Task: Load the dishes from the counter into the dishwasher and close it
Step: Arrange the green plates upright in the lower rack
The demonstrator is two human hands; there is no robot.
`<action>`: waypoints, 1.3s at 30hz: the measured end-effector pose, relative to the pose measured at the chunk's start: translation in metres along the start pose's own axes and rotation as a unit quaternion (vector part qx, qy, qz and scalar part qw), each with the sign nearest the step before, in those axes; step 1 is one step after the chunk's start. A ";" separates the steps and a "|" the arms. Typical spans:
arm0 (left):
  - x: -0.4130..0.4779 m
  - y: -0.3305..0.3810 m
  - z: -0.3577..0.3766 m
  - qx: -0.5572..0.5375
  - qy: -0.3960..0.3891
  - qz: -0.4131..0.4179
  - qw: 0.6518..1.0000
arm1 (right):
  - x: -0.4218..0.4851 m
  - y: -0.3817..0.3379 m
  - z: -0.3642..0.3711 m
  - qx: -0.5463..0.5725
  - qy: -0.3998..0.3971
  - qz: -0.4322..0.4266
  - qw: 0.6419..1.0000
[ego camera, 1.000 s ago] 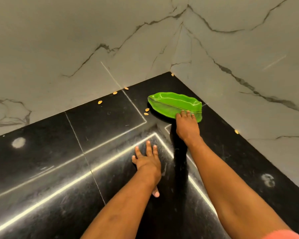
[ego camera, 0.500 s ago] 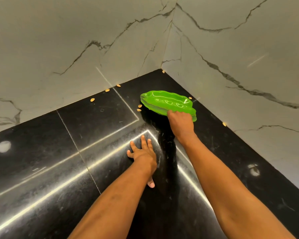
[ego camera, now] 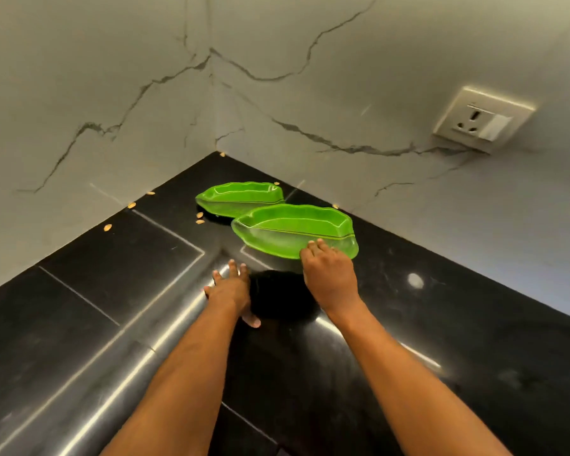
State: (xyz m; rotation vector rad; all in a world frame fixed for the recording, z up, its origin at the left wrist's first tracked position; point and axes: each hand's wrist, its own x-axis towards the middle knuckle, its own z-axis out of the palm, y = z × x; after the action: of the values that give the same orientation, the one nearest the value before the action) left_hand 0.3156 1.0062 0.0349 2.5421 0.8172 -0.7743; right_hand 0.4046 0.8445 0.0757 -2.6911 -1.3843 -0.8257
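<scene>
Two green leaf-shaped dishes sit in the far corner of the black counter (ego camera: 112, 291). My right hand (ego camera: 329, 278) grips the near dish (ego camera: 293, 232) by its front rim, fingers curled over the edge, and the dish looks raised a little off the counter. Behind it, the far dish (ego camera: 241, 199) lies on the counter with its right end partly hidden. My left hand (ego camera: 231, 291) rests flat on the counter with fingers spread, holding nothing. No dishwasher is in view.
Small yellow seeds (ego camera: 107, 227) are scattered along the wall edge and beside the far dish. Grey marble walls meet in the corner behind the dishes. A wall socket (ego camera: 484, 120) is at the upper right.
Only one green dish showed before. My right hand has drawn the top dish toward me and to the right, uncovering a second one behind it. My left hand stayed flat on the counter.
</scene>
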 end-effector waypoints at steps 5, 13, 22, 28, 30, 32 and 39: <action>-0.075 0.021 0.052 0.036 0.185 0.092 0.978 | -0.077 0.007 -0.034 -0.023 -0.028 0.064 0.997; -0.181 0.027 0.134 0.078 0.250 0.087 0.961 | -0.180 -0.001 -0.093 -0.005 -0.020 0.107 0.994; -0.306 0.026 0.232 0.076 0.276 0.083 0.955 | -0.313 -0.030 -0.158 0.004 -0.008 0.101 0.995; -0.388 0.010 0.289 0.101 0.255 0.082 0.958 | -0.395 -0.065 -0.205 0.013 -0.022 0.107 0.994; -0.410 0.004 0.306 0.110 0.247 0.086 0.959 | -0.421 -0.077 -0.220 0.015 -0.042 0.121 0.992; -0.429 0.001 0.325 0.114 0.236 0.098 0.960 | -0.449 -0.089 -0.234 0.014 -0.046 0.131 0.990; -0.484 -0.007 0.410 0.103 0.213 0.150 0.960 | -0.559 -0.129 -0.279 0.007 -0.070 0.152 0.986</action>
State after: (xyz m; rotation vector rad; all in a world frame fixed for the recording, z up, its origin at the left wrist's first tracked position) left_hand -0.1785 0.6103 0.0007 2.9788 0.4628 -0.2257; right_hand -0.0826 0.4351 0.0330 -2.8937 -0.9530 -0.6087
